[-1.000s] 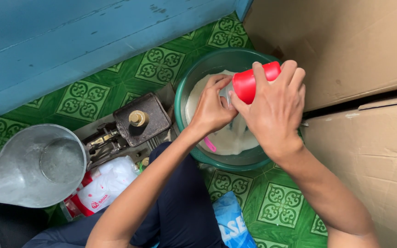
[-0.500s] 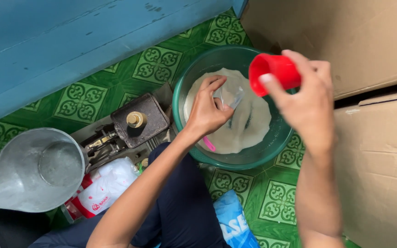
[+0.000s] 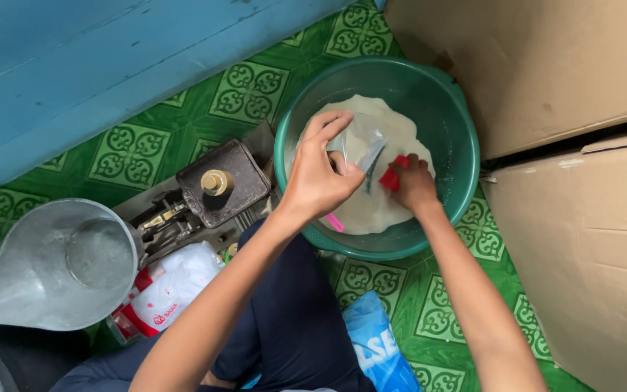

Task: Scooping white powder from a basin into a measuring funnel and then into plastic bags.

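Basically: small clear plastic bag (image 3: pixel 363 147) is held over the middle of the green basin (image 3: pixel 444 109), just above the pile of white grain (image 3: pixel 371 207). Left hand (image 3: pixel 318 174) pinches the bag's left edge, fingers closed on the film. Right hand (image 3: pixel 409 181) is down in the grain, curled around a red cup (image 3: pixel 393 174); cup is mostly hidden, can't tell how full it is.

Risks as I see them:
- Bag mouth is limp and held on 1 side only. It could fold shut mid-pour, so grain lands back in the basin or over the rim.
- Thin film, light pinch: extra weight could pull it out of the fingers.
- Basin sits on the green patterned floor (image 3: pixel 132 152), touching the cardboard box (image 3: pixel 546 65) on the right; dark metal device (image 3: pixel 215 185) and grey metal funnel (image 3: pixel 52 268) lie left. Spill there would be hard to recover.
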